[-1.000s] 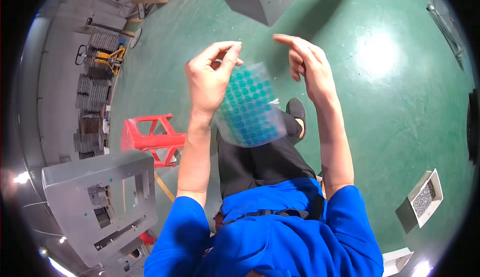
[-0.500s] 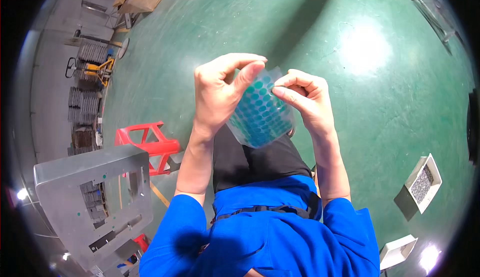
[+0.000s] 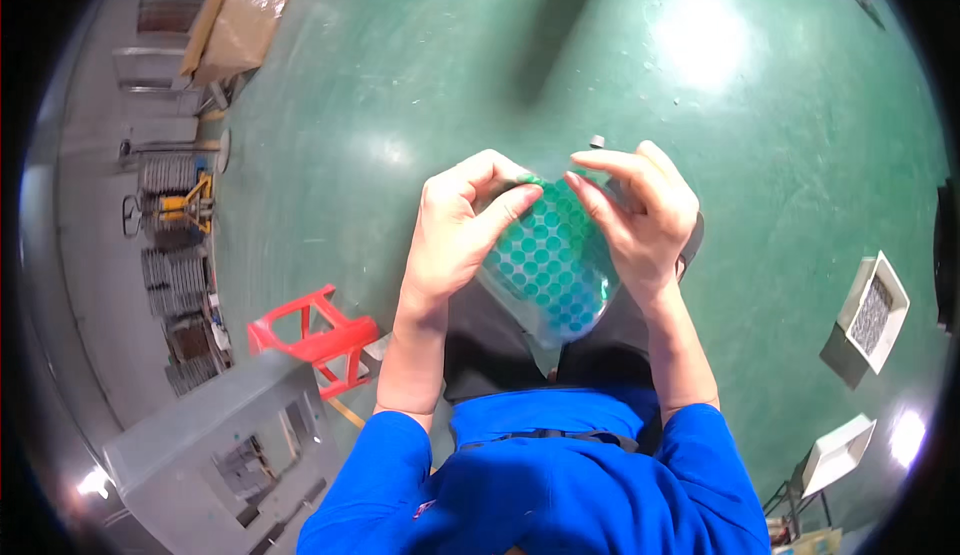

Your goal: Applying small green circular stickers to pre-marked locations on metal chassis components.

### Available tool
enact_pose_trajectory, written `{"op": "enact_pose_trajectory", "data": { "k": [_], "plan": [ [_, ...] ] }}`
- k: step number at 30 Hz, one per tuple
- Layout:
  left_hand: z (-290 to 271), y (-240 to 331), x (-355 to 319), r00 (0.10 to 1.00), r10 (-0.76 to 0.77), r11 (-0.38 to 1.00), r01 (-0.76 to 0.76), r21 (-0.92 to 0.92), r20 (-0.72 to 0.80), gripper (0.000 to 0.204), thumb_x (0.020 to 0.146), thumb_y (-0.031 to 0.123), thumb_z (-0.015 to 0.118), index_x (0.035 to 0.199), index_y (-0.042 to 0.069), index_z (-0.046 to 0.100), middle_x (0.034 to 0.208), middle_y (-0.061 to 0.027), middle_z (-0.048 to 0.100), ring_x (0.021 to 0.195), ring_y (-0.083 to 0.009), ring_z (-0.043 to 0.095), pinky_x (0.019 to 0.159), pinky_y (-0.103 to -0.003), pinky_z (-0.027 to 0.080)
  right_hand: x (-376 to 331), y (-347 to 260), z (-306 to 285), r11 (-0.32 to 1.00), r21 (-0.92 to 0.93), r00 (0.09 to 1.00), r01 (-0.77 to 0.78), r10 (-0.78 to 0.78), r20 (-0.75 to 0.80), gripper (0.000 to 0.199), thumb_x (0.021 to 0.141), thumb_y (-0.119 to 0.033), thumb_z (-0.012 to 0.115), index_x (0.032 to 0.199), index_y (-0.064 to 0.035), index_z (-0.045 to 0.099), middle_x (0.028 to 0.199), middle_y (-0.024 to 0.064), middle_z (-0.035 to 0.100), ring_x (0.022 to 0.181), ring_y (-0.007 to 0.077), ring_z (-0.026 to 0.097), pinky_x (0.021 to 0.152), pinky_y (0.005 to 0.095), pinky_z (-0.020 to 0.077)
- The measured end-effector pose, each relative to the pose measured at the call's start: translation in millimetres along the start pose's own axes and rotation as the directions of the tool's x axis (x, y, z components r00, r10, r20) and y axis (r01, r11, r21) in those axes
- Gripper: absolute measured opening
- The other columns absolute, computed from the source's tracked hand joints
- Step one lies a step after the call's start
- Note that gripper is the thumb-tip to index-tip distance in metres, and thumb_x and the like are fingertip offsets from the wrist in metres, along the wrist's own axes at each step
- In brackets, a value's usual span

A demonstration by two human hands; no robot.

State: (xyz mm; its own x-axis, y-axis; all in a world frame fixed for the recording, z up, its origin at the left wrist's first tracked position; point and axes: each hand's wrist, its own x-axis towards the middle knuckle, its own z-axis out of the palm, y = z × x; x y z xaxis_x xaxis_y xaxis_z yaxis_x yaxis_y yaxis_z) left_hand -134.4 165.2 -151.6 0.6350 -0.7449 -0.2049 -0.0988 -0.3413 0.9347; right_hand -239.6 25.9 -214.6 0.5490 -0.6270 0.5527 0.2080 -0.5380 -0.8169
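A clear sheet covered with rows of round green stickers hangs in front of me, above my dark trousers. My left hand pinches its upper left corner between thumb and forefinger, and a bit of green shows at those fingertips. Close to the sheet's upper right edge is my right hand. Its thumb and forefinger are bent toward each other with a small gap between the tips, and nothing I can make out is in that gap. The other fingers curl behind and are partly hidden.
On my left stands a grey metal housing with cut-outs, beside a red frame stand. Stacked grey parts and a yellow hand truck line the far left. White bins stand at right, one holding small metal pieces.
My view has shifted. Both hands and the sheet sit lower and further right in the picture. The right thumb and forefinger, closed at the sheet's edge before, are now slightly apart.
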Motion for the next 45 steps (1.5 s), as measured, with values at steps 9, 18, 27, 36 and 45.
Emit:
{"op": "enact_pose_trajectory", "data": {
  "k": [9,18,27,36,45],
  "plan": [
    [69,-7,131,0.991,-0.078,0.997,0.08,-0.013,0.106,0.012,0.089,0.001,0.061,0.1,-0.003,0.063,0.085,-0.0016,0.064,0.076,-0.0042,0.057,0.066,-0.018,0.046,40,108,-35,0.986,-0.162,0.993,0.045,-0.062,-0.098,0.027,0.063,-0.007,0.078,0.088,-0.0087,0.07,0.056,0.0021,0.039,0.046,0.0165,0.045,0.042,0.0292,0.0356],
    [138,40,177,0.985,-0.157,0.981,0.146,0.131,0.076,0.018,0.096,0.011,0.053,0.083,-0.002,0.057,0.074,0.0021,0.054,0.067,-0.0047,0.047,0.061,-0.019,0.04,84,121,-101,0.932,-0.064,0.932,-0.356,0.35,-0.091,0.015,0.066,-0.014,0.076,0.078,-0.0081,0.07,0.059,0.0029,0.049,0.051,0.0178,0.052,0.046,0.031,0.0414],
    [203,132,201,0.983,-0.007,0.881,-0.082,0.467,0.185,0.006,0.085,0.005,0.063,0.086,-0.001,0.065,0.075,-0.0112,0.064,0.066,-0.0209,0.062,0.061,-0.028,0.049,155,88,-194,0.805,-0.053,0.805,-0.591,0.593,0.014,0.014,0.065,-0.003,0.076,0.076,-0.0028,0.068,0.06,0.0055,0.053,0.049,0.0192,0.052,0.046,0.0307,0.0398],
    [230,177,219,0.997,0.066,0.851,-0.077,0.519,0.04,0.004,0.082,0.001,0.066,0.083,-0.002,0.063,0.074,-0.0115,0.064,0.061,-0.0219,0.062,0.055,-0.028,0.048,203,83,-224,0.868,-0.241,0.887,-0.435,0.459,0.052,0.015,0.065,-0.003,0.077,0.076,-0.0041,0.066,0.06,0.0044,0.05,0.05,0.0185,0.051,0.046,0.0303,0.0392],
    [207,193,230,0.995,0.031,0.896,0.012,0.445,-0.091,0.004,0.083,0.002,0.065,0.082,-0.001,0.064,0.071,-0.0087,0.063,0.056,-0.0141,0.056,0.051,-0.026,0.043,234,77,-205,0.892,-0.269,0.903,-0.364,0.408,0.134,0.015,0.066,-0.005,0.077,0.076,-0.0052,0.065,0.061,0.0029,0.049,0.051,0.0181,0.05,0.047,0.0305,0.0393]
  ]
}}
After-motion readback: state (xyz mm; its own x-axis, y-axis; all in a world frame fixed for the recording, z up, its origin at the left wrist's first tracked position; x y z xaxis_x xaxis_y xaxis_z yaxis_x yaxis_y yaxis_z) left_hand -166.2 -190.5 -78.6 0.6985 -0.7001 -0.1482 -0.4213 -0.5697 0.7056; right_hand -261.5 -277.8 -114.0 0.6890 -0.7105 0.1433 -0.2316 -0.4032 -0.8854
